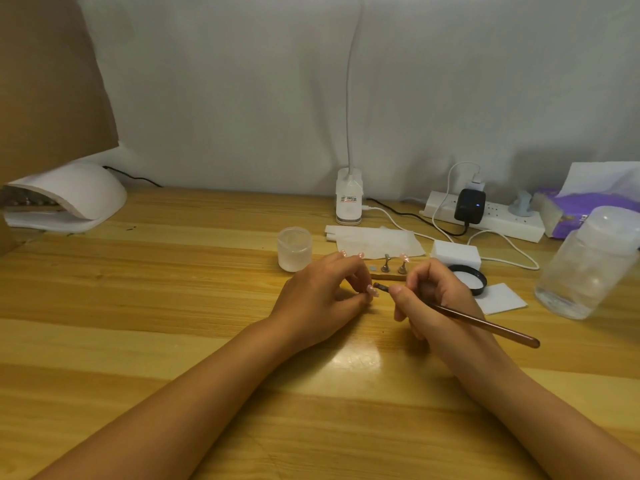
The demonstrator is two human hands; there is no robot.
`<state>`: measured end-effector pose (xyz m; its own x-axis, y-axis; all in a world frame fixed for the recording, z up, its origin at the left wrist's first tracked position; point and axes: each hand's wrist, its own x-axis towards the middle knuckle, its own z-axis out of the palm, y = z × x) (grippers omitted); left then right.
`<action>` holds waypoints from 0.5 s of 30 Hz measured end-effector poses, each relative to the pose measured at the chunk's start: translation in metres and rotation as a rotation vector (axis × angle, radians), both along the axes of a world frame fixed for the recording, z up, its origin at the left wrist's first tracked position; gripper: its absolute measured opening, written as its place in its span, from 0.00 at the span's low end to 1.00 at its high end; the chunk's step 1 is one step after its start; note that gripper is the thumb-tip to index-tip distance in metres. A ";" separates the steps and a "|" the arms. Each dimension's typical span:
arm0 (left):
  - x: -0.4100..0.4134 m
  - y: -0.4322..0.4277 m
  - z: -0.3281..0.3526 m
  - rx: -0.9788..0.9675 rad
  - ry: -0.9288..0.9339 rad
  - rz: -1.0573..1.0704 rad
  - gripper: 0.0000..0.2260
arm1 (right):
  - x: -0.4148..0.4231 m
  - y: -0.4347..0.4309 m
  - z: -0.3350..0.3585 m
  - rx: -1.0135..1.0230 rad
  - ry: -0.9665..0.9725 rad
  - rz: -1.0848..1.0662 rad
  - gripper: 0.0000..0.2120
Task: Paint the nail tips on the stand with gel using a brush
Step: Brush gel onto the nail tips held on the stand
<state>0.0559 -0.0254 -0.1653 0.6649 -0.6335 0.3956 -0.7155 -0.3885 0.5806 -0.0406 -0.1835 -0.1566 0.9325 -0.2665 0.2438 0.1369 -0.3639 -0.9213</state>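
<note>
My left hand (320, 294) pinches a small pink nail tip (371, 290) between thumb and fingers, just above the table. My right hand (433, 299) grips a brown brush (485, 322) like a pen, with its dark bristle end (379, 286) touching that nail tip. Behind my hands lies the wooden stand (388, 273) with metal holders; one holder (403, 263) carries a pink nail tip, another (386, 264) looks bare. More pink tips (360, 254) peek out above my left knuckles. A frosted gel jar (294, 249) stands open left of the stand, its black lid (469, 278) to the right.
A white curing lamp (69, 199) sits far left. A clip lamp (349, 199), paper wipe (377, 240), white box (455, 254) and power strip (485, 216) with cables line the back. A clear bottle (588, 268), tissue pack (571, 209) and white pad (500, 297) are at right.
</note>
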 end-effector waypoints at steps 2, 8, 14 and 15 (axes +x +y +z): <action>0.000 0.000 0.000 0.008 -0.002 0.001 0.08 | 0.000 0.000 0.000 -0.009 0.004 0.029 0.07; 0.002 0.000 -0.002 0.028 -0.002 0.007 0.07 | 0.001 -0.001 -0.003 -0.095 0.030 0.013 0.05; 0.001 0.001 -0.002 -0.002 0.011 -0.006 0.04 | 0.000 -0.001 -0.004 -0.190 0.019 -0.054 0.06; 0.001 0.001 -0.002 -0.006 0.013 -0.008 0.04 | 0.000 -0.001 -0.004 -0.179 0.012 -0.061 0.05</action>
<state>0.0571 -0.0247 -0.1677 0.6650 -0.6366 0.3907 -0.7111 -0.3796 0.5918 -0.0407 -0.1841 -0.1603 0.9191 -0.2760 0.2810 0.0986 -0.5295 -0.8426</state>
